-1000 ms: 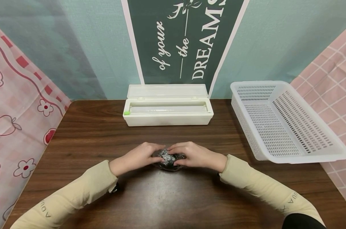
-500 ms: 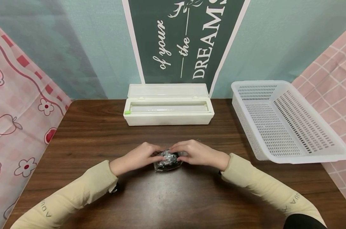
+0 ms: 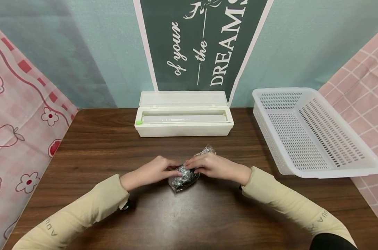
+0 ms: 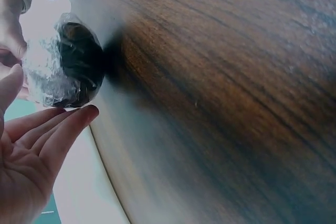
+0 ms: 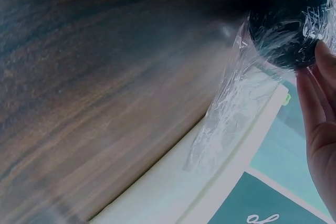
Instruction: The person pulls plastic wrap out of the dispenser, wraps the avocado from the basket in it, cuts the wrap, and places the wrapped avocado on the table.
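A dark, rounded thing wrapped in crinkled cling film (image 3: 185, 178) lies low over the middle of the table; what is inside the film I cannot tell. My left hand (image 3: 154, 172) holds its left side, thumb towards me and fingers on the far side. From the right, my right hand (image 3: 216, 166) grips it between thumb and fingers. A loose tail of cling film (image 3: 206, 150) sticks out behind my right hand. In the right wrist view this film tail (image 5: 215, 124) hangs long and twisted from the dark thing (image 5: 286, 22).
Behind my hands stands a white cling film dispenser (image 3: 184, 131), its lid raised, a roll inside and a green slider at its left end. A white perforated plastic basket (image 3: 335, 172) occupies the right side of the wooden table (image 3: 164, 222). Cloth-covered walls close in the back and sides.
The wrapped thing has turned between my hands, so a film corner now points towards me. A film tail has come into view behind my right hand. The dispenser and basket have stayed put.
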The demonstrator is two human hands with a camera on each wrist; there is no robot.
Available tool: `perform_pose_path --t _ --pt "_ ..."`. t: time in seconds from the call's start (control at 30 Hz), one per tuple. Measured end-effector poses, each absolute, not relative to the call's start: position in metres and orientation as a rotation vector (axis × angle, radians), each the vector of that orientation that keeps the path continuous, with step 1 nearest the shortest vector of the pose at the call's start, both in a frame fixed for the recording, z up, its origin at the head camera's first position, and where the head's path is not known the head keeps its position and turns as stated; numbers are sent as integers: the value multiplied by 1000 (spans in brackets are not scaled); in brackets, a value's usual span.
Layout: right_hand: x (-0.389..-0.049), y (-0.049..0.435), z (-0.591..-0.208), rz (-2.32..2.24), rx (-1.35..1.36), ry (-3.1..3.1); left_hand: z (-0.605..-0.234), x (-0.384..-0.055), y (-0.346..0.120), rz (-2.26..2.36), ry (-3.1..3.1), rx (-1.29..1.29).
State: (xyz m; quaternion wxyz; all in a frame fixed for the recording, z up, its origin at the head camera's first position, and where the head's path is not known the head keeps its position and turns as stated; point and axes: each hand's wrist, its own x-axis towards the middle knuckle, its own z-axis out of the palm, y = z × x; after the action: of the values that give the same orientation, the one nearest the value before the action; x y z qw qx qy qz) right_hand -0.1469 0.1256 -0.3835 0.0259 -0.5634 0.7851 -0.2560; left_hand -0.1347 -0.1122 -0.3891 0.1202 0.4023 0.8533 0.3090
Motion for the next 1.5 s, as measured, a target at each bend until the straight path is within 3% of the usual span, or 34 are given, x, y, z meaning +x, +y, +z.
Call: perform_pose_path --t 0.9,1.5 --pt "-140 126 -388 -832 -1735 2653 -393 -127 -107 1030 2513 971" --pt "-131 121 -386 -884 -1173 2761 -389 -125 -102 1021 2545 866"
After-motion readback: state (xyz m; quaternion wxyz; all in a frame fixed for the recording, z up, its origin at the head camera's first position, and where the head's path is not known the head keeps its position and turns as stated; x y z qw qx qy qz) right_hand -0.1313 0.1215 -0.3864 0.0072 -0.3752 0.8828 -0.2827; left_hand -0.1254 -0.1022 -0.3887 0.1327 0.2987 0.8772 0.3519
